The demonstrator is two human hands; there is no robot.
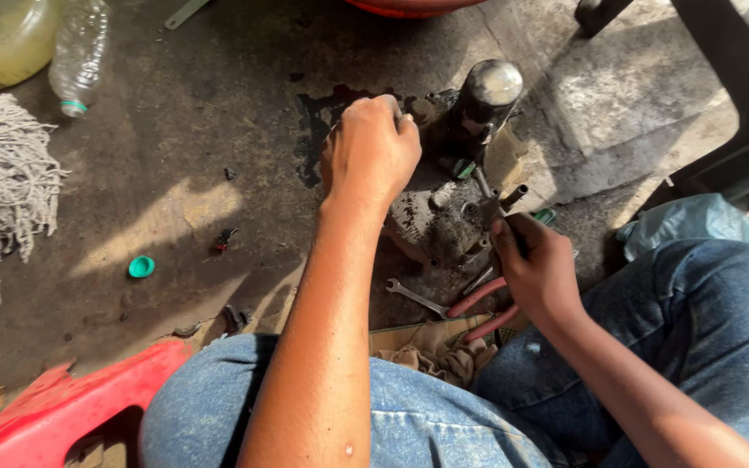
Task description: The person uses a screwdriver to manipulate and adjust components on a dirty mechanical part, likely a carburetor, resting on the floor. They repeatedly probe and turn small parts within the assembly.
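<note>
A dirty grey metal engine part (pixel 444 221) lies on the oily concrete floor between my knees, with a dark cylindrical can (pixel 487 100) standing at its far end. My left hand (pixel 373 152) is closed over the part's upper left side, gripping it. My right hand (pixel 535 264) holds pliers with red handles (pixel 478 310), their jaws set on a fitting at the part's right side. A small steel wrench (pixel 416 297) lies on the floor just below the part.
A grey string mop head (pixel 2 186) and a clear plastic bottle (pixel 80 52) lie at the left. A green cap (pixel 140 266) sits on the floor. A red plastic stool (pixel 54 416) is at bottom left, a rag (pixel 435 355) between my legs, a bluish plastic bag (pixel 704 221) at right.
</note>
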